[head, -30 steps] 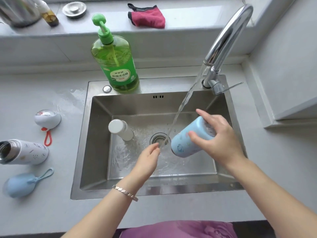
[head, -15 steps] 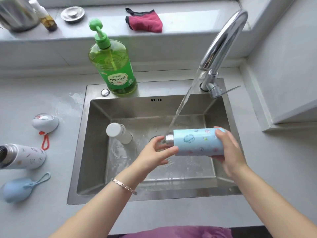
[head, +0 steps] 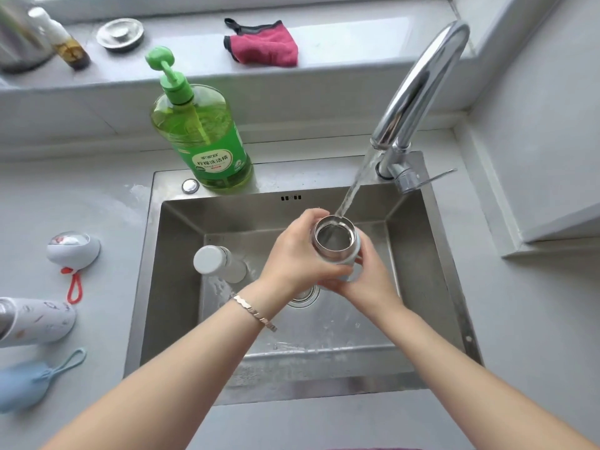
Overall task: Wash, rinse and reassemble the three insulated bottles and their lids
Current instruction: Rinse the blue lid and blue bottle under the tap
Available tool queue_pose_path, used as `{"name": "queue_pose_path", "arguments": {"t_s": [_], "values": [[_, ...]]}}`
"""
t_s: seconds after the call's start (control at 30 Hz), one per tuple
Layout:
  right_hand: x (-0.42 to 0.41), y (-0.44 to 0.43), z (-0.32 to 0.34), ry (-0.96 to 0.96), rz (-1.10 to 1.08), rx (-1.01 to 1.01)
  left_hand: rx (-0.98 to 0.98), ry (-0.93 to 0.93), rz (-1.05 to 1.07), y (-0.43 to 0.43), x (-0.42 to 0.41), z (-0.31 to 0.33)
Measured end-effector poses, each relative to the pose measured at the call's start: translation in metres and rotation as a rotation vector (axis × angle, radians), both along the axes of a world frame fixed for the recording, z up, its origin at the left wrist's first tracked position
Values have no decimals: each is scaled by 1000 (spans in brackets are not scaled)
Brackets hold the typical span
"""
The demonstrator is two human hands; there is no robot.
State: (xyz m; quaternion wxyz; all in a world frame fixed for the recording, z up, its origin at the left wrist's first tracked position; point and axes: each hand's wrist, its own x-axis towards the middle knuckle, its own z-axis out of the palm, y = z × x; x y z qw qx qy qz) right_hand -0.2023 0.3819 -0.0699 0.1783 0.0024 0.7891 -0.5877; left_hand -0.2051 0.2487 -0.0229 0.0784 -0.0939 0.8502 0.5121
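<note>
Rinsing blue bottle (head: 337,241); soap label (head: 216,162): "柠檬洗洁精"

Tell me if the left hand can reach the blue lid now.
Likely yes, once freed: the left hand grips the blue bottle under the tap, but nothing seems to lie between it and the blue lid.

blue bottle (head: 337,246) now upright, no longer sideways, mouth under the water stream (head: 353,190), left hand (head: 292,258) around it
</note>
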Motion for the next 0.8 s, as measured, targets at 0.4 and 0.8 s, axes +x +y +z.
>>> {"name": "queue_pose_path", "arguments": {"t_s": [0.4, 0.8], "values": [[0, -12, -21, 34, -88, 235, -77, -256, 55, -54, 45, -30], [-6, -8, -6, 73, -172, 317, -75, -310, 154, -82, 89, -44]]}}
